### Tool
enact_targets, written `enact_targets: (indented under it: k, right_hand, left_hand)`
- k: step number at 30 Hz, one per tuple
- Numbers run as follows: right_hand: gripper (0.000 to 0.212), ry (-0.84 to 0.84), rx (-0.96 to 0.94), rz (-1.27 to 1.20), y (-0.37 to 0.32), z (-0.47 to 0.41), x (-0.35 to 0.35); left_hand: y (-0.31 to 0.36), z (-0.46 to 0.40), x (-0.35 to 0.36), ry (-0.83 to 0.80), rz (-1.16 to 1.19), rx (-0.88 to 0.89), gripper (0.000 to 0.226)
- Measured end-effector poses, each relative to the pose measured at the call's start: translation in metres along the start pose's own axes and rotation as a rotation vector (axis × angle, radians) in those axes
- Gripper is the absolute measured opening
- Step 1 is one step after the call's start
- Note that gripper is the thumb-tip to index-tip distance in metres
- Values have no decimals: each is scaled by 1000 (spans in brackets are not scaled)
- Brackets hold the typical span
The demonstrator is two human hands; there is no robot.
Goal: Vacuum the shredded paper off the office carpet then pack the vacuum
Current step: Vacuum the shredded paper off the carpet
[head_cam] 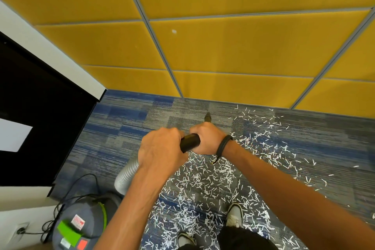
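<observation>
Both my hands grip the black vacuum wand (190, 142). My left hand (160, 150) holds it where the grey ribbed hose (126, 176) joins, and my right hand (209, 138) holds it further forward. The wand's nozzle tip (208, 117) rests on the blue-grey carpet (125, 128) near the yellow wall. White shredded paper (213, 184) lies scattered over the carpet to the right and around my shoes. The grey canister vacuum (81, 223) with green trim stands at the lower left.
Yellow padded wall panels (223, 46) close off the far side. A black cabinet or desk side (40, 117) stands on the left. A black power cord (60, 207) runs from the canister to a wall socket (21, 229). My shoes (234, 215) stand among the paper.
</observation>
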State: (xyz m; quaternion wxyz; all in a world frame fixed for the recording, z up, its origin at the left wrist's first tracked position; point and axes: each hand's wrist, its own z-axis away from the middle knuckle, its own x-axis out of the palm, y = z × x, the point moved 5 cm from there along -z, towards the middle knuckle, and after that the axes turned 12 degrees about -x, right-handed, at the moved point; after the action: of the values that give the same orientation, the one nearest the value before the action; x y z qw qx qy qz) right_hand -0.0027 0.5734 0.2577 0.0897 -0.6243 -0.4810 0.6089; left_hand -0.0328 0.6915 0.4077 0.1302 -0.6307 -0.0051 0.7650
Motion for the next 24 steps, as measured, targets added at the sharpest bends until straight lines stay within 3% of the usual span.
enact_targets:
  k: [16, 24]
  right_hand:
    - [24, 55, 57, 106, -39, 45, 6]
    - [17, 15, 112, 102, -60, 46, 41]
  left_hand:
    - [-14, 43, -1, -71, 91, 120, 31]
    - [-40, 67, 17, -57, 101, 109, 26]
